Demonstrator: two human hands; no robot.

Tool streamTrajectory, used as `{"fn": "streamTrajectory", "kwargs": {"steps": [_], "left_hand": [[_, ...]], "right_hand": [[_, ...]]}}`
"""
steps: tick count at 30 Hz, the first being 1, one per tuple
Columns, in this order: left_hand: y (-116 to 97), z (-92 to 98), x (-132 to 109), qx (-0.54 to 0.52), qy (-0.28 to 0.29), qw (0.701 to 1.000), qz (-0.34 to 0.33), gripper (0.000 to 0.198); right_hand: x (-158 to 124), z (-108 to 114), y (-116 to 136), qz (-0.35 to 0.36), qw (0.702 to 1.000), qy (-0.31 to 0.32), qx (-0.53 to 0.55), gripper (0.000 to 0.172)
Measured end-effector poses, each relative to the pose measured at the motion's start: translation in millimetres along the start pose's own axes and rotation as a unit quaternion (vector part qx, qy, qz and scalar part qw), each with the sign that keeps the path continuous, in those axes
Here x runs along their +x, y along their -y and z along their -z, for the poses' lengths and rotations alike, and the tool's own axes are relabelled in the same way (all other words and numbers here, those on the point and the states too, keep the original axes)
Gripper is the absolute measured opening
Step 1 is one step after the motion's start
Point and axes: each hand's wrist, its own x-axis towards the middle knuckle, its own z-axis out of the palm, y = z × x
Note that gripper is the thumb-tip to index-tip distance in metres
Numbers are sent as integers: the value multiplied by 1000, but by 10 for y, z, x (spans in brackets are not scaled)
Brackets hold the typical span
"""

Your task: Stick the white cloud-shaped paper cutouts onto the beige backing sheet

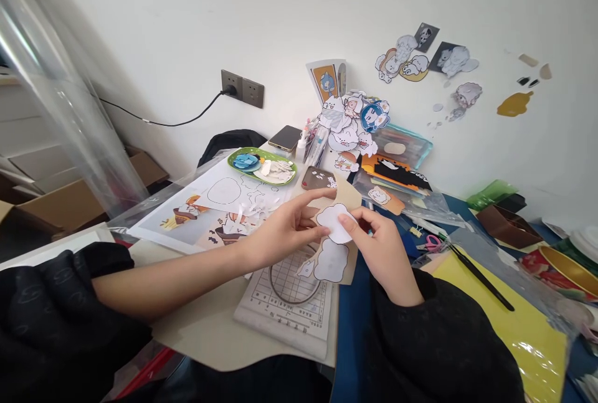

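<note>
A white cloud-shaped paper cutout [334,223] with a dark outline is pinched between both hands. My left hand [292,225] has its thumb on the cutout's left edge, fingers reaching behind it. From the right, my right hand [374,238] presses its thumb on the cutout's face. Behind and just below lies a beige sheet [349,260] bearing a second outlined white piece [331,261] and a small white scrap [306,268]. Under these are a ring [294,301] and a pad of printed forms [280,322].
A green tray [291,177] holds blue and white paper pieces. Printed drawings [163,219] lie at the left. Character cutouts [346,119] stand against the wall. On the right are black tweezers [483,278], a yellow sheet [504,322] and pink-handled scissors [432,243].
</note>
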Motion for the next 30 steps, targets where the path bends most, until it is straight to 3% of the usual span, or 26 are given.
{"fn": "streamTrajectory", "kwargs": {"steps": [6,16,24,30], "left_hand": [[14,-6,5,57,2,998,-13,43],[42,18,7,108,3,994,-25,54],[72,54,29,135,26,989,50,61],[92,117,88,121,39,991,39,62]], "right_hand": [[18,32,7,27,999,37,-3,23],[44,22,-83,43,998,47,-20,22],[59,-20,-106,40,996,50,-61,21],[98,-73,-206,23,996,47,-70,26]]}}
